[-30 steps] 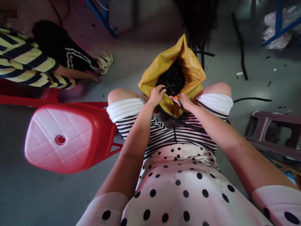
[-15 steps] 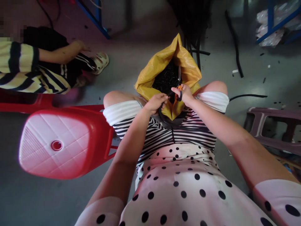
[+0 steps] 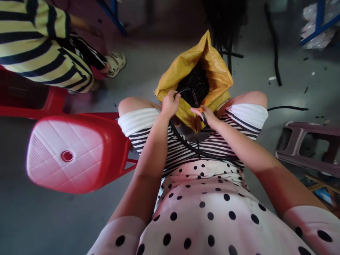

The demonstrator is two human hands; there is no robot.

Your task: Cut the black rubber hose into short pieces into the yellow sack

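Observation:
My left hand [image 3: 170, 103] is closed around a black corrugated tube [image 3: 185, 141], whose free end pokes out over the bag's mouth. The rest of that tube curves down across my lap. In my right hand [image 3: 208, 116] is a pair of scissors [image 3: 201, 112] with orange and black handles, its blades pointing up and left near the tube's end. Between my knees stands a yellow woven bag [image 3: 218, 72], mouth open. Many short black tube pieces [image 3: 196, 79] fill its inside. How far apart the blades are is hard to make out.
A red stool with a pinkish-white seat [image 3: 66, 156] stands at my left. Beyond it sits a person in a striped shirt [image 3: 39, 46]. To the right are a brown plastic stool [image 3: 308, 141] and loose black tubes [image 3: 275, 46] on the floor. A dark heap [image 3: 225, 17] lies behind the bag.
My left hand has moved up and left with the tube, away from the scissors. The scissors have tilted leftward and sit lower. The person at left has shifted, and the whole view has moved slightly.

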